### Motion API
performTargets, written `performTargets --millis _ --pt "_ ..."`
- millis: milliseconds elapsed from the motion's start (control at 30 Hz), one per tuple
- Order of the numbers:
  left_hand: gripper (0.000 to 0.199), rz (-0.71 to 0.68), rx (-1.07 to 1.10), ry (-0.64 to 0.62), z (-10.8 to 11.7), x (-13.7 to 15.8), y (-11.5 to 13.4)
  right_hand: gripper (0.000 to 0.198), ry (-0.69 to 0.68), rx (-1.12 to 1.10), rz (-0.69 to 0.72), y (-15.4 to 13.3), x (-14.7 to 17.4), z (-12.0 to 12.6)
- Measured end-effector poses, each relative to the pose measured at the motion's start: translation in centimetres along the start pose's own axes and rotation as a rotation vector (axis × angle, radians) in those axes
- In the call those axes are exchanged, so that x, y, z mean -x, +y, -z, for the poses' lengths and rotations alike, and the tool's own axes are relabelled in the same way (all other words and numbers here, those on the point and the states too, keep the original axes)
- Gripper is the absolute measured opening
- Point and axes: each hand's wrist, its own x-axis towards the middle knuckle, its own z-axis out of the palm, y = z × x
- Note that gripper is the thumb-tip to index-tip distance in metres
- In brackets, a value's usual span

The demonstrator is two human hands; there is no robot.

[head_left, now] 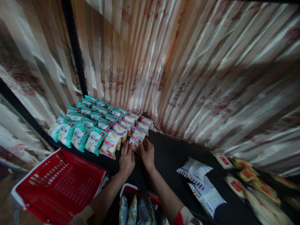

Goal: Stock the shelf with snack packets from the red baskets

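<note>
you had free black surface (166, 156) beside your right hand (147, 153); striped packets (109, 144) blocked the way leftward.

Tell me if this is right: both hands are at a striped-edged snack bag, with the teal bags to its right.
Wrong side: the head view shows the teal bags to the left of the striped-edged snack bag. The left hand and right hand are at it, as stated.

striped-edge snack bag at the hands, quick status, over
Left hand and right hand at lower sides of snack bag, grip unclear. Bag standing, printed front facing wearer. Similar bags close behind and left; nothing seen blocking the hands.
</note>
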Motion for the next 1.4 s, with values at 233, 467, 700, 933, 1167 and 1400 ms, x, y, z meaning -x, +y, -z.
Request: performTargets --millis 233,467,700,933,1167,1400 --pt "0.051 -0.015 -0.030 -0.020 0.1 0.0 -0.1 0.051 -0.182 -0.042 -0.097 -0.3 -0.4 0.3" --pt "0.055 -0.043 -0.001 -0.021 0.3 0.1 0.1 0.056 -0.104 -0.065 -0.127 0.1 -0.7 0.5" --pt "0.055 -0.085 -0.003 -0.064 0.5 -0.1 0.2 0.054 -0.201 -0.139 -0.160 0.3 -1.9 0.8" --pt "0.053 -0.128 0.007 -0.030 1.6 0.1 0.8 0.042 -0.141 0.032 -0.100 0.7 1.3 3.7" --pt "0.038 -0.186 0.093 -0.069 3.1 3.4 2.9 0.033 -0.191 0.086 0.087 1.7 10.9 10.1" --pt "0.032 -0.090 0.145 -0.413 5.6 15.5 7.5 0.030 -0.202 0.018 0.016 2.6 19.6 14.6"
